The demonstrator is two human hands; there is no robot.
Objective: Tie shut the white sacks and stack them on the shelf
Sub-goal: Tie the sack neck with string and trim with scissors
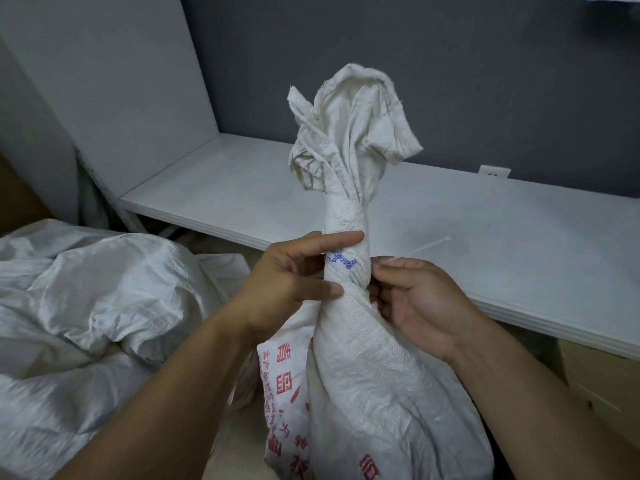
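The white woven plastic sack (374,368) with red print stands upright in front of the long white shelf (242,188), its body below the shelf edge and not yet on it. Its mouth is gathered and twisted into a tight neck, with the loose top flaring out above.

The left hand (294,275) grips that neck from the left, with the forefinger laid across the front and the thumb pressing lower down. The right hand (415,299) is at the neck's right side, palm turned up, with its fingers curled in against the twist. There is a sliver of white at its thumb tip, though I cannot tell whether that is a tie.

No knot or binding shows on the neck, so I judge the tying is not yet done. A thin white strip (429,244) lies on the shelf just beyond the right hand (possibly the tie meant for this job).

The main risk is the twist springing open. Woven plastic is stiff and slick, and if either hand lets go to reach for the strip, the neck may unwind. A binding set too high, up in the flared part, could slip off when the sack is lifted. A crumpled pale grey sack (86,289) slumps to the left, close enough to get in the way.
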